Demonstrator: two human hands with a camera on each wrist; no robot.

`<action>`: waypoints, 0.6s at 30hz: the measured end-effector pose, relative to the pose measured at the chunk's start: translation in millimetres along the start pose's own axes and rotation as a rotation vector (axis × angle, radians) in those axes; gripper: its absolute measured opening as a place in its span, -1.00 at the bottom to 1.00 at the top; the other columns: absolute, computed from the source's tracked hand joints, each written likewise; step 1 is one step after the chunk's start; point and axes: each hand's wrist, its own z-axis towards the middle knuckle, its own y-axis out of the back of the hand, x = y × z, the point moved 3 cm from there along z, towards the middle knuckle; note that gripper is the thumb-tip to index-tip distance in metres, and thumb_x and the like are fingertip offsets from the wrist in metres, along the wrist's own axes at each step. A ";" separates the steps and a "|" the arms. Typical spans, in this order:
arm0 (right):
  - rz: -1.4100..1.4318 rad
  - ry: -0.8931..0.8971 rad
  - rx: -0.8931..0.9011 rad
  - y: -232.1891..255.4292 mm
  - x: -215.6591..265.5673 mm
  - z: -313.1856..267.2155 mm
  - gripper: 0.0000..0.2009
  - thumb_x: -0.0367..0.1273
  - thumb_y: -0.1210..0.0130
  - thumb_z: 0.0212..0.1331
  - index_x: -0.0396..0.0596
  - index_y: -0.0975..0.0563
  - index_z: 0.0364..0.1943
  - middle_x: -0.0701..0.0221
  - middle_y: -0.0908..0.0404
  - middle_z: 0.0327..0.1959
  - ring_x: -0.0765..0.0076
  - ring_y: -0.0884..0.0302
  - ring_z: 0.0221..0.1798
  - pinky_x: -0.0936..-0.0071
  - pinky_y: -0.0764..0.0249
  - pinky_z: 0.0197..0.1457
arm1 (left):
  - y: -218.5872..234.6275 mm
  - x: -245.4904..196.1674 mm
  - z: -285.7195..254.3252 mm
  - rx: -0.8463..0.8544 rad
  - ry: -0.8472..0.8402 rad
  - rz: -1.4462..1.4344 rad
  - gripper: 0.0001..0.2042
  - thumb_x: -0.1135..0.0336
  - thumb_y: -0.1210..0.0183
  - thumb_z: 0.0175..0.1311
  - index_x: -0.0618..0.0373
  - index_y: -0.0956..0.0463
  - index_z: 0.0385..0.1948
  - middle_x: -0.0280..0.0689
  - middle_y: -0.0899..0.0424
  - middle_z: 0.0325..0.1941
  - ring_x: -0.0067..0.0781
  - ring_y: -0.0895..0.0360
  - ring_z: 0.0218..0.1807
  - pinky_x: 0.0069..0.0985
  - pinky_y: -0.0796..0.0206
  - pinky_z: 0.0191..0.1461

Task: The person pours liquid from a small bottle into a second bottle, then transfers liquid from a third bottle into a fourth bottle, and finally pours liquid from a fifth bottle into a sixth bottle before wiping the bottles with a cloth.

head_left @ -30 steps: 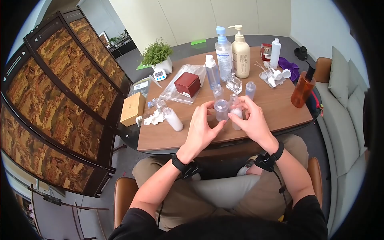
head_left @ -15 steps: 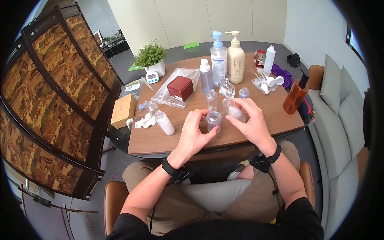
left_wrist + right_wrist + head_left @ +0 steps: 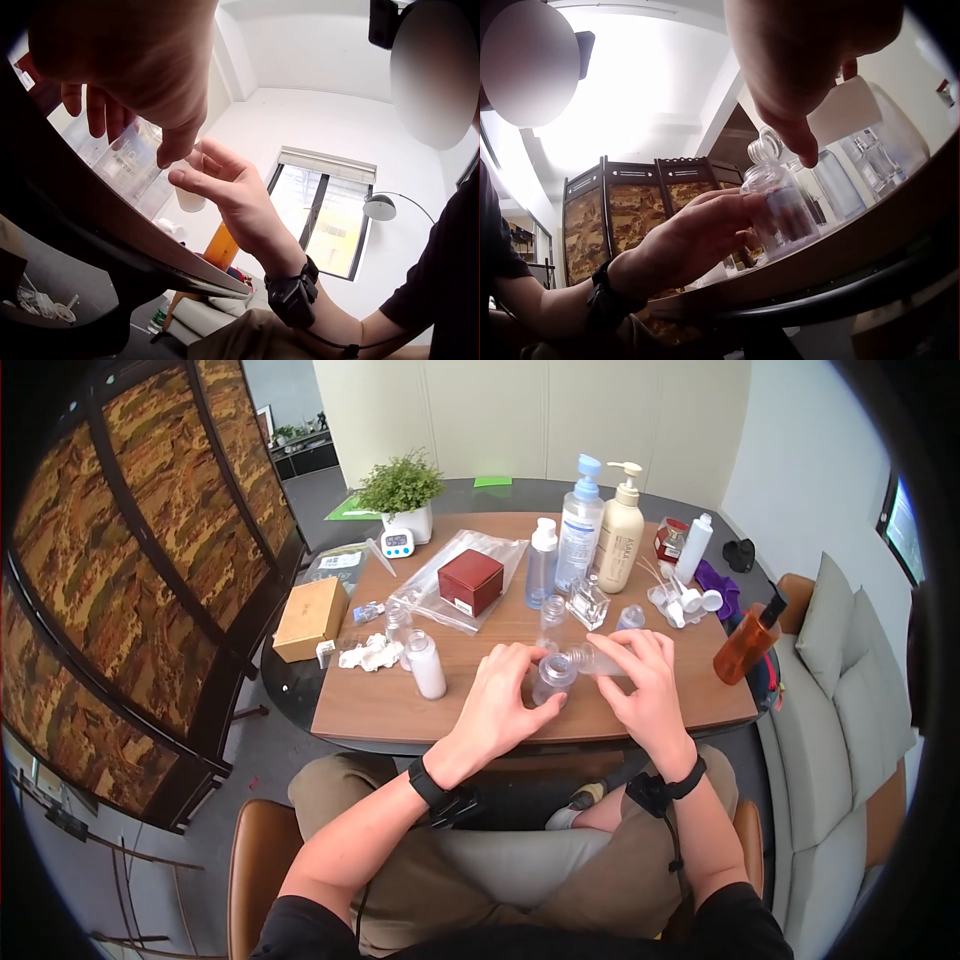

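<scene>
- Since the earlier frame, the small bottle (image 3: 600,663) has tipped closer to horizontal, its open neck now pointing to about nine o'clock, at the rim of the clear jar (image 3: 553,681).
- The jar is near the front edge of the desk (image 3: 705,700), roughly upright; the small bottle is at its two o'clock.
- The left hand (image 3: 497,700) has its fingers partly closed round the jar; the right hand (image 3: 648,698) pinches the small bottle.
- The step in hand looks like pouring; whether anything flows, I cannot tell.
- Next likely calls for a steady jar and slightly more tilt.
- Farther out: a clear bottle (image 3: 552,624) at twelve, a whitish bottle (image 3: 427,672) at nine, a red box (image 3: 471,580) at eleven.
</scene>
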 end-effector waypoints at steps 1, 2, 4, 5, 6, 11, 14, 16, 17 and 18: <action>-0.018 -0.003 -0.005 0.1 0.7 -0.2 -0.51 -0.50 -0.45 0.13 0.01 -0.77 0.22 0.38 -0.71 0.03 0.15 -0.60 0.18 0.13 -0.32 0.44 | 0.2 -0.5 0.0 -0.002 -0.023 0.019 -0.47 0.20 -0.57 0.22 0.19 -0.63 0.18 -0.14 -0.71 0.04 -0.07 -0.60 0.11 -0.14 -0.45 0.27; -0.037 -0.006 -0.013 0.0 1.4 0.3 -0.50 -0.50 -0.45 0.13 0.02 -0.77 0.23 0.37 -0.71 0.05 0.14 -0.59 0.19 0.12 -0.31 0.45 | 1.0 -0.9 0.3 -0.002 -0.049 0.038 -0.47 0.18 -0.58 0.23 0.18 -0.63 0.18 -0.15 -0.70 0.04 -0.10 -0.62 0.09 -0.16 -0.49 0.23; -0.049 -0.003 -0.011 -0.8 3.0 0.9 -0.50 -0.51 -0.44 0.12 0.03 -0.77 0.24 0.36 -0.70 0.06 0.14 -0.59 0.20 0.10 -0.28 0.47 | 2.5 -1.1 0.4 -0.004 -0.053 0.034 -0.47 0.18 -0.57 0.23 0.19 -0.63 0.18 -0.15 -0.70 0.05 -0.09 -0.61 0.10 -0.16 -0.49 0.24; -0.060 -0.010 -0.016 -0.5 3.3 1.0 -0.49 -0.51 -0.43 0.12 0.04 -0.77 0.24 0.36 -0.70 0.07 0.13 -0.59 0.20 0.09 -0.26 0.48 | 2.6 -1.4 0.9 0.005 -0.060 0.033 -0.47 0.18 -0.57 0.24 0.20 -0.63 0.18 -0.14 -0.70 0.05 -0.09 -0.61 0.11 -0.16 -0.49 0.24; -0.063 -0.003 -0.013 -0.4 3.9 0.9 -0.49 -0.51 -0.43 0.12 0.04 -0.77 0.24 0.36 -0.70 0.07 0.13 -0.59 0.20 0.09 -0.26 0.48 | 3.0 -1.5 1.4 -0.003 -0.060 0.030 -0.47 0.18 -0.57 0.24 0.20 -0.63 0.18 -0.14 -0.70 0.05 -0.09 -0.61 0.11 -0.16 -0.49 0.24; -0.097 -0.009 -0.023 -0.9 7.1 2.0 -0.47 -0.55 -0.36 0.11 0.06 -0.78 0.25 0.35 -0.69 0.09 0.13 -0.57 0.23 0.06 -0.20 0.54 | 1.5 0.4 0.8 -0.029 -0.120 0.027 -0.49 0.18 -0.56 0.24 0.21 -0.62 0.16 -0.14 -0.71 0.06 -0.02 -0.59 0.15 -0.15 -0.44 0.32; -0.129 -0.010 -0.017 -0.4 8.5 2.0 -0.47 -0.55 -0.35 0.11 0.07 -0.78 0.25 0.36 -0.68 0.10 0.14 -0.56 0.24 0.07 -0.18 0.56 | 1.7 0.2 0.4 -0.015 -0.088 0.006 -0.49 0.18 -0.56 0.23 0.19 -0.62 0.15 -0.14 -0.71 0.05 -0.01 -0.58 0.15 -0.14 -0.42 0.34; -0.141 -0.005 -0.015 -1.3 8.8 1.6 -0.46 -0.55 -0.35 0.11 0.07 -0.78 0.25 0.36 -0.68 0.10 0.15 -0.56 0.25 0.07 -0.16 0.57 | 2.0 0.7 0.6 -0.013 -0.079 0.003 -0.49 0.18 -0.56 0.23 0.19 -0.62 0.15 -0.14 -0.71 0.04 -0.02 -0.59 0.15 -0.14 -0.42 0.34; -0.150 -0.010 -0.017 -1.6 8.9 1.7 -0.46 -0.56 -0.34 0.10 0.08 -0.79 0.25 0.37 -0.68 0.10 0.15 -0.55 0.25 0.07 -0.15 0.58 | 1.9 1.0 0.6 0.001 -0.071 0.001 -0.49 0.18 -0.56 0.23 0.18 -0.62 0.15 -0.14 -0.71 0.04 -0.02 -0.59 0.15 -0.13 -0.41 0.33; -0.151 -0.005 -0.016 -1.6 9.7 2.2 -0.46 -0.56 -0.34 0.10 0.08 -0.79 0.25 0.37 -0.68 0.10 0.15 -0.55 0.25 0.07 -0.15 0.58 | 2.3 0.8 0.3 -0.004 -0.071 0.001 -0.49 0.18 -0.56 0.23 0.18 -0.62 0.15 -0.14 -0.71 0.04 -0.02 -0.59 0.15 -0.13 -0.41 0.33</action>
